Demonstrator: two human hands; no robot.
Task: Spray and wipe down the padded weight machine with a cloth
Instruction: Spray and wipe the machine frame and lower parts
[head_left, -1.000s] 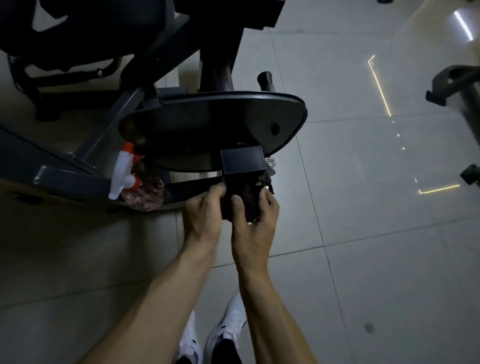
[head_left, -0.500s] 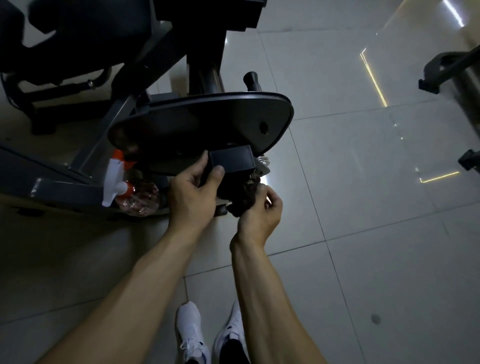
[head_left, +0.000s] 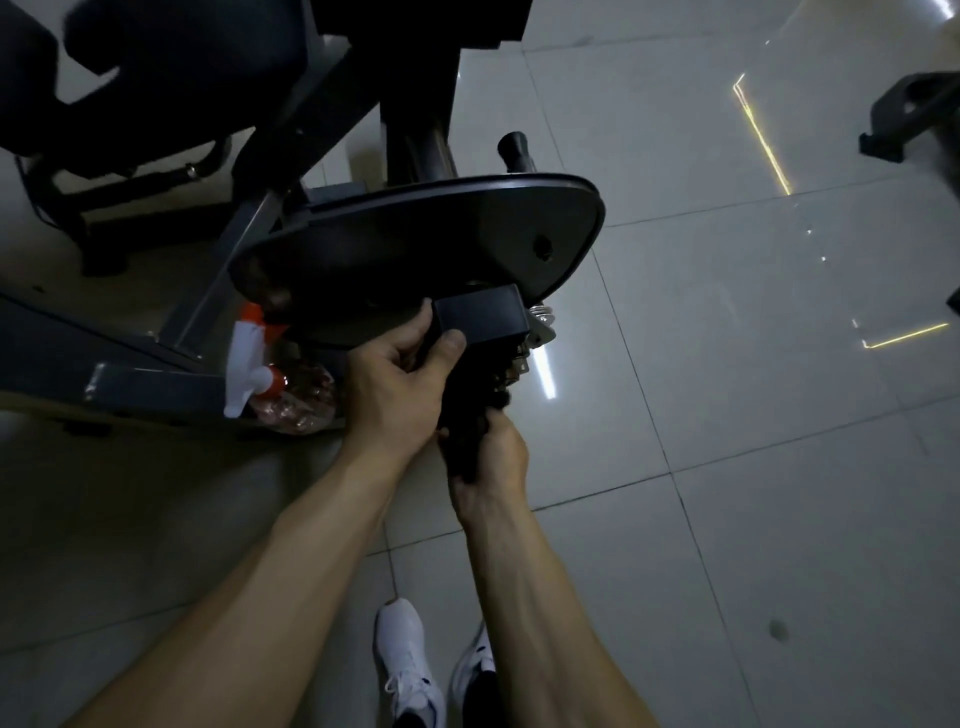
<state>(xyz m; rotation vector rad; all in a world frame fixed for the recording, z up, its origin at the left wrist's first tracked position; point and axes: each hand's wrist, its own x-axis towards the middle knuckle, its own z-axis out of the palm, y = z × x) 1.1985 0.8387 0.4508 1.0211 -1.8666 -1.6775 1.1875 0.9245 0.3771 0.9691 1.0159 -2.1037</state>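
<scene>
a dark cloth (head_left: 462, 400) is bunched in the right hand (head_left: 493, 462), whose fingers (head_left: 501, 426) are clenched round it just below a black box-shaped block (head_left: 480, 314) at the near edge of the weight machine's oval plate (head_left: 415, 249). the left hand (head_left: 395, 384) is closed on the block's left side, with the thumb laid on its front face. the cloth is judged light, soft and limp, so it is best kept gathered in a wad, lest a loose end be caught on the metal spring and bolts (head_left: 537, 325) beside the block. block and plate look hard, smooth and faintly glossy, the one square-cornered, the other round-rimmed; both are judged rigid enough to be braced against. the padded parts (head_left: 156, 78) are seen further back, dark and rounded, and are likely to give under pressure. a spray bottle (head_left: 280, 384), of clear plastic with a white trigger and an orange collar, rests on the tiled floor (head_left: 753, 415) beneath the frame rail (head_left: 156, 379), near the left hand; it is judged light and best taken by the neck.
</scene>
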